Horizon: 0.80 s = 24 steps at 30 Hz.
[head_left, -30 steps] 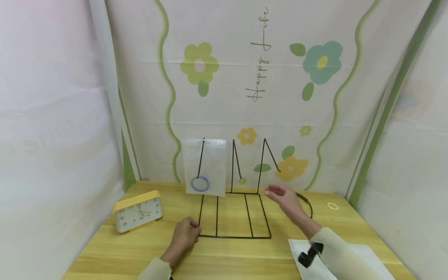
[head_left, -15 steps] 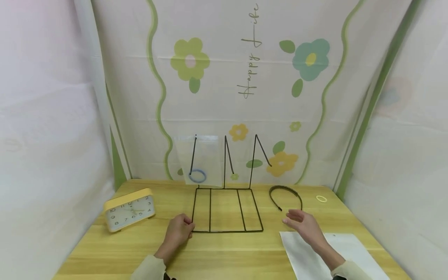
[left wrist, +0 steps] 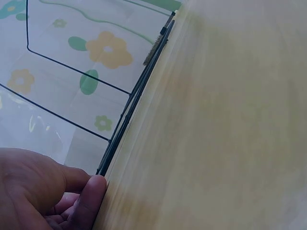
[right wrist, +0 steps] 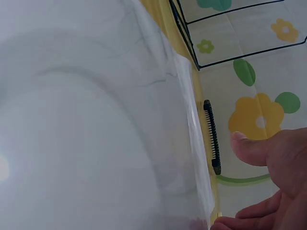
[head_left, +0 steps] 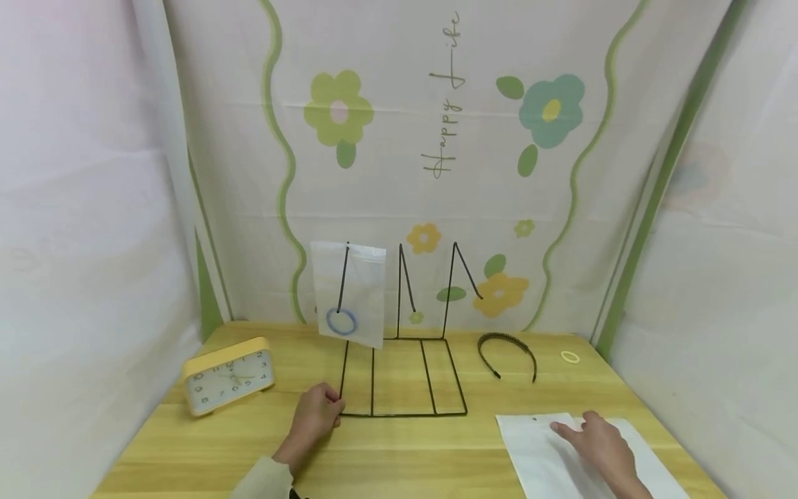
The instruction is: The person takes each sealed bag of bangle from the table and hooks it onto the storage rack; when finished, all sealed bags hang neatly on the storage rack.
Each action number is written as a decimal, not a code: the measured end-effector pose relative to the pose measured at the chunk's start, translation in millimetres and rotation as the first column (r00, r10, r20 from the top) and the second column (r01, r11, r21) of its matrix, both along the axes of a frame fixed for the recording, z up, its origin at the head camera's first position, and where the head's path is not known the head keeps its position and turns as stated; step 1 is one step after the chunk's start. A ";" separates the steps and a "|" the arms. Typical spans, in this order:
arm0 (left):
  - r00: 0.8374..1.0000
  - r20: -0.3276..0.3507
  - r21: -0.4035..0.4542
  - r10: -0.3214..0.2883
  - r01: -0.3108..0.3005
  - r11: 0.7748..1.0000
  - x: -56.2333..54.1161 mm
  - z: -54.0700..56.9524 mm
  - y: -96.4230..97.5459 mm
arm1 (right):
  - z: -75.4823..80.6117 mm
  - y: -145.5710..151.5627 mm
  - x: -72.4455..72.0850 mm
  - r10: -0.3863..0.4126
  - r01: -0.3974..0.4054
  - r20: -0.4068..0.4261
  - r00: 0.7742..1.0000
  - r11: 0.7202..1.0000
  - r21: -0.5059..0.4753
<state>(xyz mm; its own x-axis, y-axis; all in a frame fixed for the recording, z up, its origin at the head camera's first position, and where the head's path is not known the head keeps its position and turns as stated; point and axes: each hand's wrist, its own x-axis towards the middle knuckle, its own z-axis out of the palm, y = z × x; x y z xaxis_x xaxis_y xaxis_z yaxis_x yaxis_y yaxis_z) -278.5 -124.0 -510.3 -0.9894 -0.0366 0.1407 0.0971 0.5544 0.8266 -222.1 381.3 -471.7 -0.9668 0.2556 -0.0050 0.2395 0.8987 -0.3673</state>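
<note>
My left hand pinches the front left corner of a black wire display rack between thumb and fingers; the left wrist view shows the same grip at the base wire. From the rack's left hook hangs a translucent zip bag with a blue ring showing on it. The middle and right hooks carry nothing. Over a flat white plastic bag at the front right is my right hand, thumb and fingers apart and nothing between them. In the right wrist view, the white bag fills much of the picture beside the hand.
A dark headband lies right of the rack, with a small pale yellow ring farther right. On the left stands a yellow clock. A flower-printed cloth closes off the table's back edge.
My right hand has drawn back from beside the rack's right hook, past the headband, to over the white bag. The hanging zip bag has swung. My left hand keeps its hold.
</note>
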 end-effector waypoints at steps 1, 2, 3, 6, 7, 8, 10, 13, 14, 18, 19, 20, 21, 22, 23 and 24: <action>1.000 0.004 0.005 0.002 -0.002 1.000 -0.1 0.3 -0.2 | -1.9 0.8 -0.8 -0.001 0.001 0.010 1.000 1.000 0.012; 1.000 -0.002 0.006 -0.001 0.001 1.000 -0.2 0.7 -0.4 | -3.9 1.4 -1.7 0.002 -0.002 0.015 1.000 1.000 0.022; 1.000 -0.004 0.011 -0.002 0.002 1.000 -0.4 1.1 -0.4 | -5.3 1.4 -2.4 0.001 -0.002 0.021 1.000 1.000 0.029; 1.000 -0.017 0.018 -0.012 0.012 1.000 -0.8 1.9 -0.4 | -8.0 0.1 -4.1 0.006 -0.007 0.023 1.000 0.999 0.047; 1.000 -0.019 0.019 -0.010 0.011 1.000 -0.8 2.2 -0.5 | -8.0 -1.0 -4.7 0.007 -0.009 0.032 0.999 0.999 0.052; 1.000 -0.020 0.019 -0.010 0.010 1.000 -0.9 2.0 -0.6 | -8.3 -1.9 -5.2 0.008 -0.011 0.042 0.999 0.998 0.060; 1.000 -0.018 0.017 -0.008 0.008 1.000 -0.7 1.4 -0.8 | -9.0 -3.2 -5.8 0.016 -0.020 0.058 0.998 0.997 0.071; 1.000 -0.016 0.016 -0.004 0.004 1.000 -0.4 0.5 -1.2 | -11.4 -3.1 -7.2 0.023 -0.028 0.066 0.998 0.996 0.080; 1.000 -0.017 0.015 -0.006 0.006 1.000 -0.5 0.0 -1.3 | -12.8 -2.3 -7.6 0.022 -0.027 0.055 0.998 0.997 0.078; 1.000 -0.019 0.011 -0.007 0.007 1.000 -0.8 -2.1 -1.7 | -16.8 0.0 -10.1 0.015 -0.015 -0.002 1.000 0.999 0.035; 1.000 -0.018 0.009 -0.005 0.005 1.000 -1.0 -2.8 -1.9 | -18.0 0.2 -11.0 0.016 -0.016 -0.018 1.000 1.000 0.016; 1.000 -0.018 0.008 0.000 0.000 1.000 -1.2 -3.1 -1.9 | -19.1 0.5 -11.6 0.019 -0.019 -0.033 0.999 1.000 -0.005; 1.000 -0.016 0.007 0.004 -0.004 1.000 -1.4 -3.1 -1.8 | -20.2 1.0 -11.9 0.022 -0.024 -0.050 0.998 0.999 -0.023; 1.000 -0.019 0.005 0.005 -0.005 1.000 -1.5 -2.9 -1.6 | -21.5 1.7 -12.1 0.024 -0.027 -0.064 0.998 0.999 -0.039; 1.000 -0.021 0.004 0.003 -0.003 1.000 -1.5 -2.4 -1.4 | -23.1 2.8 -12.4 0.023 -0.027 -0.071 0.997 0.998 -0.060; 1.000 -0.019 0.004 0.003 -0.003 1.000 -1.5 -1.6 -1.0 | -24.4 3.7 -12.7 0.020 -0.027 -0.078 0.997 0.997 -0.078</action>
